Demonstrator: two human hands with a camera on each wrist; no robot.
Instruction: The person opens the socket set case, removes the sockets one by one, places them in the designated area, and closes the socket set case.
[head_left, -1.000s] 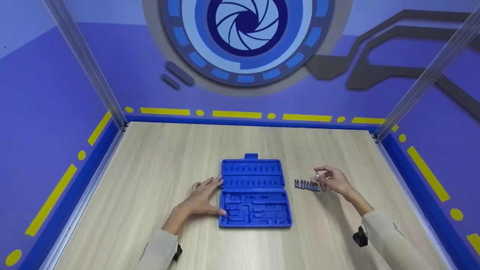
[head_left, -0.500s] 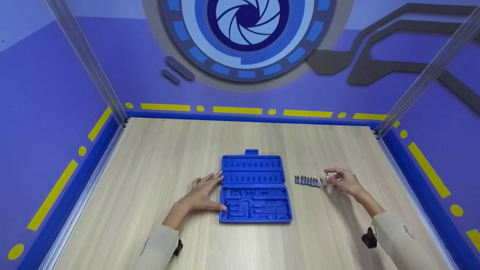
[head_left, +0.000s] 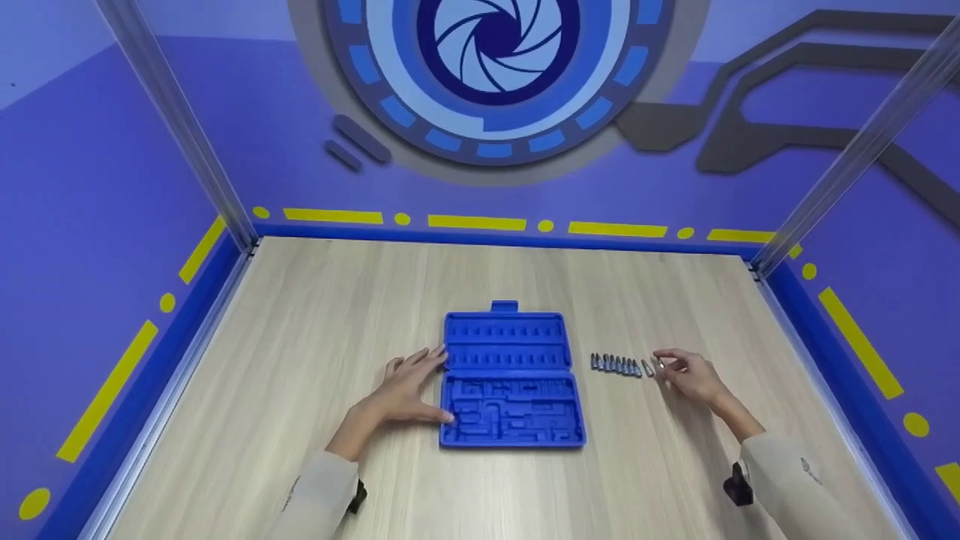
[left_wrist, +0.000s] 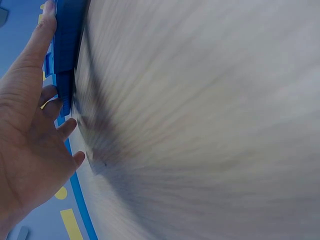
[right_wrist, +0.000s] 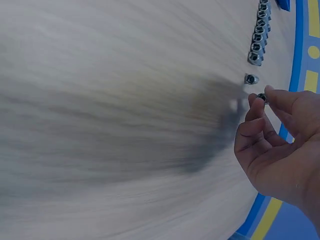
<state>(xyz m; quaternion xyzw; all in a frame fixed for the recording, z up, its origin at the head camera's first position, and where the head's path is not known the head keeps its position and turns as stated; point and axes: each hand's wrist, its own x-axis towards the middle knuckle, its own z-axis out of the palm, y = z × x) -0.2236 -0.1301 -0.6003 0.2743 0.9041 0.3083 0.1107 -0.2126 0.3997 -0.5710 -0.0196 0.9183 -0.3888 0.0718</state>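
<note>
A blue plastic tool case [head_left: 514, 409] lies unfolded flat on the table, its moulded slots showing. My left hand [head_left: 403, 394] rests against its left side, thumb on the lower half's edge and fingertips at the lid's edge. To the right of the case, several small metal sockets [head_left: 615, 365] stand in a close row. One more socket [right_wrist: 251, 79] stands slightly apart from the row's end. Beside it, my right hand [head_left: 694, 379] pinches a socket [right_wrist: 261, 98] between thumb and forefinger, at or just above the table; contact cannot be told.
The wood-grain table [head_left: 337, 300] is enclosed by blue panels with yellow marks. Metal posts [head_left: 217, 180] rise at the back corners. A latch tab [head_left: 505, 306] sticks out from the lid's far edge.
My right hand has moved right with the pinched socket, past the row's end, then come down a little toward the table. The left hand and the case stay in place.
</note>
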